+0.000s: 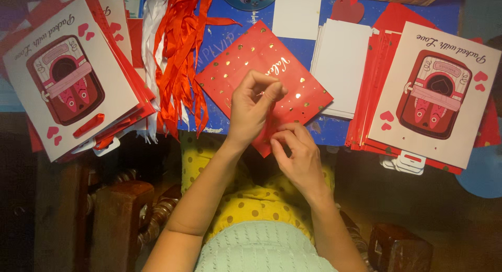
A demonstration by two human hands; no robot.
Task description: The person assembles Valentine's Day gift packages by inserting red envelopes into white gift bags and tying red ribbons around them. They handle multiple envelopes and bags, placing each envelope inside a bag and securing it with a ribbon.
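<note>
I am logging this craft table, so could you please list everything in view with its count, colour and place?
red card: one, red with gold flecks, centre of the table, under both hands
ribbons: a bunch, red and white, left of the red card
left card stack: one stack, white top with a red tin picture and hearts, far left
right card stack: one stack, same picture on top, red sheets below, far right
white sheets: one stack, white, between the red card and the right card stack
table: one, blue top
left hand: one, fingers pinched over the red card
right hand: one, at the red card's near edge
</note>
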